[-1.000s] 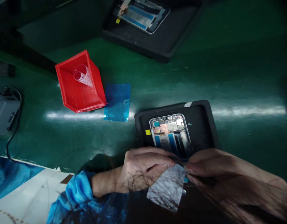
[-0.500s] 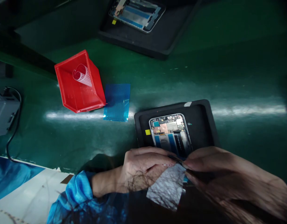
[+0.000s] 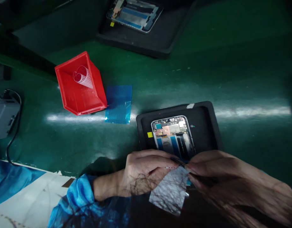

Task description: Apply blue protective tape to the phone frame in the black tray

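My left hand point(image 3: 146, 172) is closed, its fingertips pressed on a small thin dark part point(image 3: 178, 161). Also at these fingertips hangs a pale greyish-white sheet point(image 3: 170, 191), apparently under the left thumb. Opposite, my right hand point(image 3: 222, 172) pinches the other end of the dark part, whose exact kind I cannot make out. Just beyond both hands lies an opened phone point(image 3: 171, 129) with its circuit board and blue strips showing. It rests in a black tray point(image 3: 205, 126), and my hands cover its near end.
Left of the tray lies a blue perforated sheet point(image 3: 118, 104), beside a red bin point(image 3: 72, 95) holding a rolled white mesh sheet point(image 3: 85, 77). Farther back, a second black tray point(image 3: 136, 44) bears another opened phone point(image 3: 136, 15). A grey device point(image 3: 4, 115) with a black cable stands at far left.
The view has shifted slightly, so the far tray and phone appear a little farther left. Both hands keep nearly the same place and grip.
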Action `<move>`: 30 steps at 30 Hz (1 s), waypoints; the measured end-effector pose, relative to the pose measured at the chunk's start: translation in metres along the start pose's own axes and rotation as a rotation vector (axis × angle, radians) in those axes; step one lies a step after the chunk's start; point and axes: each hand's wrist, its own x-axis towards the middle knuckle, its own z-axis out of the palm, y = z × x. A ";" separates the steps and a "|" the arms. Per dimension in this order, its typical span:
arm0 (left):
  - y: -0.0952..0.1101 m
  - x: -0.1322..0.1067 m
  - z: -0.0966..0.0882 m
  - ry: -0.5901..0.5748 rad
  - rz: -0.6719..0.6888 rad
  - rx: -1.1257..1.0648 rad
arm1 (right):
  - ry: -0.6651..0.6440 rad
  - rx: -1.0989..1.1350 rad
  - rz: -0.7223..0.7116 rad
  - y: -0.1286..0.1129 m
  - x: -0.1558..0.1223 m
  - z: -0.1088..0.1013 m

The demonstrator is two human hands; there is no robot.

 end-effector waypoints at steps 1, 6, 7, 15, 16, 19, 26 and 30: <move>0.000 0.000 0.000 -0.001 -0.001 0.000 | 0.025 0.000 -0.007 0.000 0.000 0.002; 0.000 0.000 0.000 0.009 -0.010 0.000 | 0.050 -0.009 0.069 -0.006 0.000 0.009; 0.000 0.000 0.000 0.012 -0.014 0.000 | 0.049 -0.012 0.076 -0.006 0.000 0.009; -0.001 -0.002 0.000 0.005 -0.016 -0.011 | 0.042 -0.017 0.008 -0.002 0.001 0.008; -0.001 -0.002 0.000 0.003 -0.014 -0.011 | 0.038 -0.023 0.006 -0.002 0.001 0.008; -0.001 -0.002 0.000 0.003 -0.018 -0.013 | 0.048 -0.020 0.004 0.000 -0.001 0.009; 0.000 -0.002 0.000 -0.003 -0.020 -0.016 | 0.075 0.008 -0.055 0.006 0.000 0.012; 0.000 -0.001 0.000 0.001 -0.014 -0.027 | 0.062 -0.002 -0.004 0.000 0.003 0.008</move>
